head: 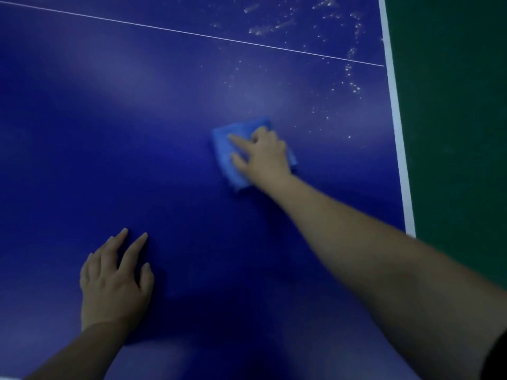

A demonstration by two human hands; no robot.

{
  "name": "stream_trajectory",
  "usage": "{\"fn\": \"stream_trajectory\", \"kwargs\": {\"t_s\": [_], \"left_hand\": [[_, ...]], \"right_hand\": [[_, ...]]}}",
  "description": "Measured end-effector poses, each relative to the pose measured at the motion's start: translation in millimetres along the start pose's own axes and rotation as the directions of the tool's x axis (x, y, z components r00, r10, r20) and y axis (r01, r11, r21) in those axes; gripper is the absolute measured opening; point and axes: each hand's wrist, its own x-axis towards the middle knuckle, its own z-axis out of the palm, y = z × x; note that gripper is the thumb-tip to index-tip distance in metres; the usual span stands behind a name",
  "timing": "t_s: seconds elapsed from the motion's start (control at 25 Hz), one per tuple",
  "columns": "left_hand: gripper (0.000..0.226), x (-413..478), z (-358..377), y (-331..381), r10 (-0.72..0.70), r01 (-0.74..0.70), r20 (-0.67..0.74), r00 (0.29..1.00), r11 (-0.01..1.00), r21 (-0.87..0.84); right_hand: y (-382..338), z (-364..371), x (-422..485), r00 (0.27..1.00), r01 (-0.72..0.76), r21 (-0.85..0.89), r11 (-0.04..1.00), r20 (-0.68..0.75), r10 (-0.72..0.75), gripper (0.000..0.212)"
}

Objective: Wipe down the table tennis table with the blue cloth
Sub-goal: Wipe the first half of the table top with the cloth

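Observation:
The dark blue table tennis table point(109, 160) fills most of the head view. A folded blue cloth point(227, 149) lies flat on it right of centre. My right hand point(263, 154) presses down on the cloth with the forefinger and thumb stretched out; the other fingers are partly curled on the fabric. My left hand point(115, 281) rests flat on the bare table at the lower left, fingers straight and spread. Wet droplets and smears point(351, 75) speckle the surface beyond and to the right of the cloth.
A thin white centre line point(192, 34) crosses the table at the top. The white edge stripe point(397, 133) marks the table's right side, with green floor point(452, 133) past it.

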Motion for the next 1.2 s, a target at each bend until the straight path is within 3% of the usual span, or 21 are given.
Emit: {"fn": "stream_trajectory", "kwargs": {"t_s": [0.08,0.12,0.2,0.28,0.32,0.4,0.48,0.56,0.6,0.68,0.72,0.8,0.88,0.92,0.96,1.04,1.12,1.16,1.2], "left_hand": [[0.063,1,0,-1,0.007,-0.007,-0.007,1.000,1.000,-0.003],[0.063,1,0,-2,0.015,-0.015,-0.007,1.000,1.000,0.000],[0.063,1,0,-2,0.026,-0.026,0.000,1.000,1.000,0.001],[0.063,1,0,-2,0.022,-0.022,0.007,1.000,1.000,-0.005],[0.063,1,-1,-1,0.025,-0.025,0.007,1.000,1.000,-0.003],[0.063,1,-1,0,0.027,-0.027,0.003,1.000,1.000,0.006],[0.063,1,0,-1,0.029,-0.029,0.001,1.000,1.000,0.007],[0.062,2,2,-2,0.032,-0.032,-0.006,0.999,0.999,0.008],[0.062,2,3,-3,0.029,-0.029,-0.007,1.000,1.000,0.010],[0.062,2,4,-4,0.029,-0.029,-0.005,1.000,0.999,0.016],[0.062,2,5,-5,0.031,-0.031,-0.008,0.999,0.999,0.016],[0.061,2,4,-5,0.027,-0.027,-0.017,0.999,1.000,0.007],[0.061,2,3,-4,0.021,-0.021,-0.020,1.000,1.000,0.002],[0.061,3,3,-3,0.021,-0.021,-0.019,1.000,1.000,0.002],[0.061,3,2,-2,0.020,-0.020,-0.017,1.000,1.000,0.002],[0.061,2,1,-1,0.021,-0.021,-0.011,1.000,1.000,0.007],[0.062,2,1,-1,0.018,-0.018,0.000,1.000,1.000,0.010],[0.062,2,0,-1,0.016,-0.016,0.006,1.000,1.000,0.011],[0.063,2,1,-1,0.015,-0.015,0.012,1.000,1.000,0.011]], "right_hand": [[65,-14,28,0.957,-0.287,-0.045,0.957,-0.045,0.285,0.047],[100,-23,26,0.887,-0.456,-0.030,0.889,-0.094,0.452,0.048],[145,-39,-5,0.659,-0.735,0.058,0.676,-0.173,0.732,0.050],[136,-35,-38,0.497,-0.844,0.098,0.527,-0.228,0.837,0.049],[115,-27,-43,0.509,-0.837,0.085,0.540,-0.240,0.827,0.047],[58,-8,-31,0.724,-0.668,0.027,0.744,-0.209,0.657,0.042],[11,7,0,0.940,-0.331,-0.002,0.944,-0.083,0.330,0.039],[6,8,41,0.995,-0.096,0.004,0.995,0.002,0.096,0.038],[22,2,60,0.995,-0.097,0.002,0.995,0.003,0.097,0.038],[78,-11,80,0.965,-0.261,-0.058,0.964,-0.046,0.258,0.037],[113,-19,78,0.918,-0.393,-0.073,0.917,-0.085,0.387,0.037],[175,-40,52,0.722,-0.680,-0.009,0.733,-0.181,0.668,0.038],[194,-48,16,0.530,-0.826,0.078,0.558,-0.229,0.817,0.039],[186,-44,2,0.483,-0.853,0.092,0.514,-0.235,0.844,0.039],[166,-36,-6,0.489,-0.848,0.092,0.522,-0.244,0.838,0.039],[102,-16,-9,0.654,-0.729,0.055,0.682,-0.240,0.718,0.036],[26,6,-4,0.902,-0.405,0.020,0.914,-0.154,0.403,0.034],[-7,14,-2,0.980,-0.182,0.032,0.983,-0.075,0.184,0.034],[-27,19,5,1.000,0.011,0.058,0.998,-0.004,-0.011,0.034]]}}
